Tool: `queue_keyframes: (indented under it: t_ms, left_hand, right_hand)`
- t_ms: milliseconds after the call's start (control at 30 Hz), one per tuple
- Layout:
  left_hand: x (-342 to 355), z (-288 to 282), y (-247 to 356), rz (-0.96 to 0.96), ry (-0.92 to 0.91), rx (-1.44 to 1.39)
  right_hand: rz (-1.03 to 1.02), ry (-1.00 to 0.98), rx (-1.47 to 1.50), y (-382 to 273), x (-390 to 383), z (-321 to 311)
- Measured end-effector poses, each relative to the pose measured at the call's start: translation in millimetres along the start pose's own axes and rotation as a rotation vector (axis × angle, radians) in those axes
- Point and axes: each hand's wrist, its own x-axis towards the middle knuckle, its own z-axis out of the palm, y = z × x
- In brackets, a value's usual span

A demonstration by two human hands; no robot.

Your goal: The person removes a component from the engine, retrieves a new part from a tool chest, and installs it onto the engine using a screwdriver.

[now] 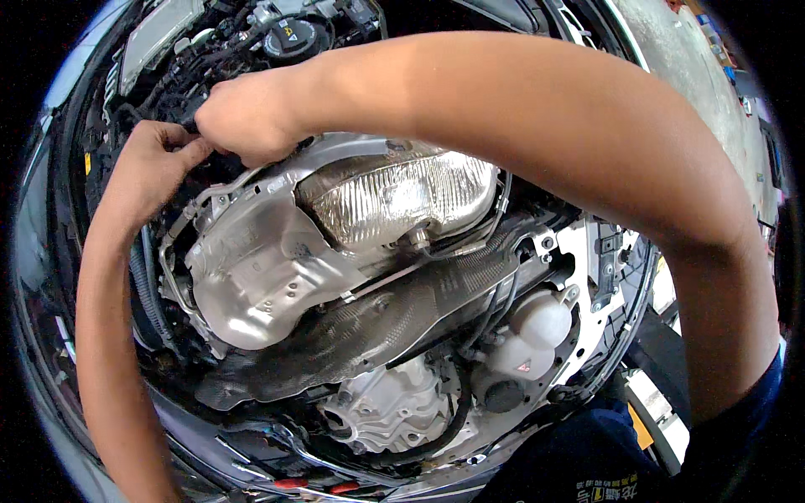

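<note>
In the upper left of an open engine bay, my two hands meet over dark hoses and wiring [168, 102]. My left hand [155, 163] has its thumb and forefinger bent in a pinch, close against my right hand. Whatever sits between those fingers is hidden. My right hand [251, 121] is curled, back of the hand upward, its fingertips tucked out of sight, so its hold cannot be made out. Just below them lies a silvery metal heat shield [251, 272], beside a ribbed, shiny metal cover [402, 197].
A black round cap [293, 38] stands beyond my right forearm. A dark textured shield [377, 327] crosses the bay, with a cast metal housing [394, 407] below it. At the lower right sits a white plastic reservoir [532, 335]. Corrugated hose [149, 289] runs beside my left forearm.
</note>
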Motion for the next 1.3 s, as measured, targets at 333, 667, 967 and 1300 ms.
queue_keyframes:
  t_ms: [333,667,967,1300]
  left_hand:
    - [-3.0,19.9,15.0,-0.296,-0.064,0.177]
    - [26.6,23.8,21.3,-0.521,-0.398,0.314]
    - [38.3,43.9,25.7,-0.732,-0.268,0.169]
    - [23.8,38.5,58.0,-0.957,0.041,0.078]
  right_hand:
    - [0.486,0.812,0.332,11.5,-217.2,0.1]
    - [1.063,0.949,0.012,-34.9,-384.5,60.5]
    - [1.16,1.029,0.225,-47.4,-369.3,79.4]
    - [1.102,0.972,-0.025,-42.3,-359.8,83.8]
